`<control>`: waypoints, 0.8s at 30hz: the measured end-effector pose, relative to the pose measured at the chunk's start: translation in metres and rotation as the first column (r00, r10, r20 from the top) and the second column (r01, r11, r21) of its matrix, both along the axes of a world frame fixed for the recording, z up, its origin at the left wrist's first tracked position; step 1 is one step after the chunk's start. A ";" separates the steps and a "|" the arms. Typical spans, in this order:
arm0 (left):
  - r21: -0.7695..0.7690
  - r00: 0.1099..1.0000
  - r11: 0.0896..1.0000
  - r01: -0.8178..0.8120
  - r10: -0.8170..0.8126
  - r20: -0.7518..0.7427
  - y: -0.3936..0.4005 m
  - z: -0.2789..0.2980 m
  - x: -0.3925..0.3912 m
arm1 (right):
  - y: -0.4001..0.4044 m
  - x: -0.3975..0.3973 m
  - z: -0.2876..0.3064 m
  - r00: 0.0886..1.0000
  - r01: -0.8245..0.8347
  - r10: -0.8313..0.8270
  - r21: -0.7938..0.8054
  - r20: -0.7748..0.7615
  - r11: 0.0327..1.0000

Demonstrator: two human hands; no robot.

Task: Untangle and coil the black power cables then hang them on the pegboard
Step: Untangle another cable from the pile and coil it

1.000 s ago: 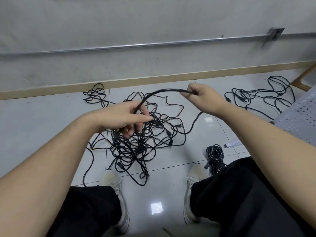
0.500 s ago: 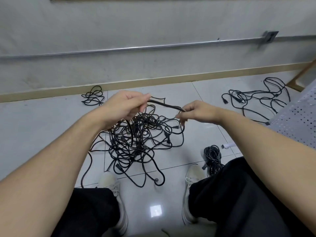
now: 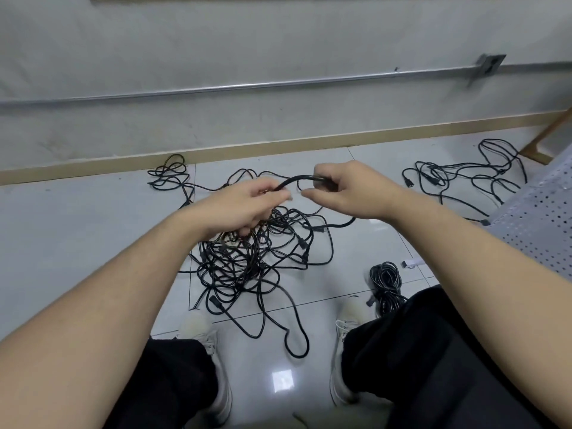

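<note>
Both hands, left hand [image 3: 244,205] & right hand [image 3: 346,190], are gripping one black cable [image 3: 297,181] arching above the floor tangle [image 3: 257,258]; it's looking light, floppy, snag-prone, so probably gripping near a plug w/ short pulls.

We see glossy pale floor tiles [image 3: 77,230] w/ a bright light reflection near the floor's front edge. Black cables [image 3: 247,264] look like smooth rubbery plastic, slight sheen; same for the coiled bundle [image 3: 385,280]. Wall [image 3: 216,41] is matt, rough, scuffed. Conduit [image 3: 247,86] along it: shiny metal. Skirting [image 3: 278,148] looks like matt wood. Pegboard [image 3: 544,221] at right edge: matt perforated sheet, material unclear. Trousers [image 3: 433,351]: matt black cloth.
</note>
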State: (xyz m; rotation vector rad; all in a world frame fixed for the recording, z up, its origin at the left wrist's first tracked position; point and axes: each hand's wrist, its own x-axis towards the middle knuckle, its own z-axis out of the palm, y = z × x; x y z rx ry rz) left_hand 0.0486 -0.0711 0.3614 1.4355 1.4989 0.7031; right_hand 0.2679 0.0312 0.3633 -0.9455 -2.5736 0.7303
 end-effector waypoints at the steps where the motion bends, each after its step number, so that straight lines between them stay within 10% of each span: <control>1: 0.042 1.000 0.999 -0.018 0.018 -0.006 0.003 0.001 0.003 | 0.000 0.000 -0.001 1.000 -0.006 0.006 -0.030 -0.002 1.000; 10: 0.165 0.912 0.970 -0.181 0.102 0.398 -0.008 0.022 -0.038 | 0.035 0.050 -0.038 0.943 0.263 -0.166 -0.344 0.287 0.901; 17: 0.087 0.995 0.992 -0.093 0.089 0.053 -0.010 0.005 -0.056 | 0.039 0.041 -0.034 0.938 0.320 -0.348 -0.371 -0.008 0.872; 24: -0.062 0.998 0.997 0.051 -0.049 0.030 -0.009 0.006 -0.020 | 0.008 0.009 -0.008 0.965 0.141 -0.220 -0.422 -0.144 0.895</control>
